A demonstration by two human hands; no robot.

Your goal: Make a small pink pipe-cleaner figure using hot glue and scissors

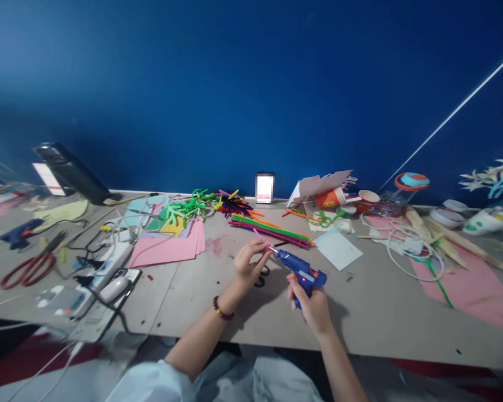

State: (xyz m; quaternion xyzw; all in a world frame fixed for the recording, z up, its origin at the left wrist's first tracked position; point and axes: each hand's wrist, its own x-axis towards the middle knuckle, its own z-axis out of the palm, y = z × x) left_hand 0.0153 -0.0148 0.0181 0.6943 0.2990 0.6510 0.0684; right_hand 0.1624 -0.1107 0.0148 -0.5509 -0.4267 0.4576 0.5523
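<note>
My right hand (312,301) grips a blue hot glue gun (302,269) by its handle, with the nozzle pointing left. A red light glows on the gun's side. My left hand (249,261), with a dark bead bracelet on the wrist, pinches a thin pink pipe cleaner (260,236) right at the gun's nozzle. Both hands are held just above the grey table (193,290), near its middle. Small black scissors (261,276) lie on the table under my left hand, mostly hidden.
A bundle of coloured pipe cleaners (272,228) lies just beyond the hands. Pink paper sheets (170,248) and green pipe-cleaner shapes (188,207) sit to the left. Red scissors (29,265), a power strip (109,262) and cables fill the far left. Paper cups (333,198) and white wire (406,245) lie right.
</note>
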